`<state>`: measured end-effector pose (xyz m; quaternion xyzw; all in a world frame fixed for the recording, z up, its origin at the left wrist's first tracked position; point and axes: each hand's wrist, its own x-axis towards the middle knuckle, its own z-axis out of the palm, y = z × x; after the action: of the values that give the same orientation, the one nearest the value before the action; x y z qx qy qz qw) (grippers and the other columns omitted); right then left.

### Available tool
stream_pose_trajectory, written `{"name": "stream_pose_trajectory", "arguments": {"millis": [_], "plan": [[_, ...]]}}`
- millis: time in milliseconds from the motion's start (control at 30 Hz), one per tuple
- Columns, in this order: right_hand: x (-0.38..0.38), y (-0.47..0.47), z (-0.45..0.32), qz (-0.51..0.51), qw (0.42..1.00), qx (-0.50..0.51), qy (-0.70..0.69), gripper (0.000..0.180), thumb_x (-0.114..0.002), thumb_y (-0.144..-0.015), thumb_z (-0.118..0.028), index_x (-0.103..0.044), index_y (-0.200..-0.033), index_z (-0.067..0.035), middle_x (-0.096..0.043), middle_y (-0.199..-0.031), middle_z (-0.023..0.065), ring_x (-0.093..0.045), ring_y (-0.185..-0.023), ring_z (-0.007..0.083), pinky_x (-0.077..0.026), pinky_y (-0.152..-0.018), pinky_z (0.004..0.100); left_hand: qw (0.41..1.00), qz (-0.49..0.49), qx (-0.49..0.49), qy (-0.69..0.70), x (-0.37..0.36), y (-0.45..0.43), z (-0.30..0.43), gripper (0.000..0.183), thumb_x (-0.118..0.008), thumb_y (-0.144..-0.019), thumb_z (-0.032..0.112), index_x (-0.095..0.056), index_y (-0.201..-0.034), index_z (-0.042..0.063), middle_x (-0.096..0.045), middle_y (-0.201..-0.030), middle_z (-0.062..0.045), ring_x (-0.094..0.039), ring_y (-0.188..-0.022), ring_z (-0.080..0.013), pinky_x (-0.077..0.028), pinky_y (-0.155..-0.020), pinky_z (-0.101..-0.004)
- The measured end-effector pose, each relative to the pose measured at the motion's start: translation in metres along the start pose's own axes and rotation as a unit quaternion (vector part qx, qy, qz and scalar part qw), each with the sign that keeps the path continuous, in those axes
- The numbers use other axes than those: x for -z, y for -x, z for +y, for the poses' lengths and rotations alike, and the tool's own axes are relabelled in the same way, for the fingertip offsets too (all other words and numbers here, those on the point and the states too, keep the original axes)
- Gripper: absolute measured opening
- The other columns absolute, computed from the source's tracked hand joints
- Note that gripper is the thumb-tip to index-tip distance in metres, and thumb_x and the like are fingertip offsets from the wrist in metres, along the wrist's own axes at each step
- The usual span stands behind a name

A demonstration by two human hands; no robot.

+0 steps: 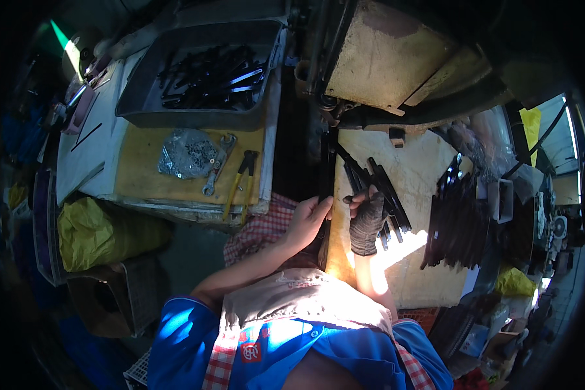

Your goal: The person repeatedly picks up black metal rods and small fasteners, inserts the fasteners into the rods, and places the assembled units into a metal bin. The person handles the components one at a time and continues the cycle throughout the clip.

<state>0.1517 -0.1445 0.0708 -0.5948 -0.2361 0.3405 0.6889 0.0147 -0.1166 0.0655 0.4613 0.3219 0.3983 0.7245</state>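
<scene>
My bare left hand [308, 220] has its thumb and fingers closed at a long black bar [327, 170], which runs away from me along the near table edge toward a machine. Just to its right is my right hand [368, 222], in a dark fingerless glove, fingers bent. A small dark tip shows at those fingers; whether it is a held part is unclear. Several black metal strips [391, 190] lie loosely beside and partly beneath the gloved hand, on a worn, pale tabletop [409, 278].
A machine with a pale metal cover [385, 58] stands ahead. At right lies a dense row of black strips [456, 226]. On the left bench are a grey bin [185, 119] of black parts, a bag of small hardware [187, 153], a wrench [218, 165] and yellow-handled pincers [241, 183].
</scene>
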Motion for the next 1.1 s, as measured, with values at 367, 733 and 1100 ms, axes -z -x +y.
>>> {"name": "stream_pose_trajectory", "arguments": {"millis": [367,733,1100], "plan": [[0.013,0.032,0.010,-0.084,0.996,0.016,0.018,0.045,-0.049,-0.097,-0.036,-0.065,-0.077,0.001,-0.066,-0.066,0.0087,-0.058,-0.052,0.0126,-0.043,-0.047,0.0235,0.997,0.023,0.000,-0.068,0.001,0.006,0.001,0.040,-0.052,-0.100,0.031,-0.052,-0.067,0.008,-0.046,-0.058,0.003,-0.038,-0.052,-0.0048,-0.029,-0.047,-0.0235],[0.158,-0.065,-0.001,-0.077,0.850,0.153,0.499,0.021,-0.073,-0.080,-0.024,-0.063,-0.085,-0.006,-0.063,-0.078,0.0127,-0.061,-0.075,0.0325,-0.048,-0.068,0.0407,0.990,0.099,-0.027,0.097,0.088,-0.094,0.112,0.029,-0.048,-0.100,0.029,-0.054,-0.082,0.007,-0.052,-0.066,0.000,-0.047,-0.057,-0.0078,-0.035,-0.051,-0.0206],[0.081,-0.034,-0.023,0.085,0.991,0.094,-0.031,0.015,-0.068,-0.088,-0.015,-0.064,-0.096,-0.003,-0.060,-0.076,0.0007,-0.048,-0.062,0.0052,-0.037,-0.054,0.0181,0.968,-0.031,0.178,0.173,0.112,-0.067,0.044,0.016,-0.053,-0.096,0.009,-0.058,-0.108,-0.001,-0.064,-0.112,-0.020,-0.059,-0.071,-0.0087,-0.047,-0.056,-0.0185]]}}
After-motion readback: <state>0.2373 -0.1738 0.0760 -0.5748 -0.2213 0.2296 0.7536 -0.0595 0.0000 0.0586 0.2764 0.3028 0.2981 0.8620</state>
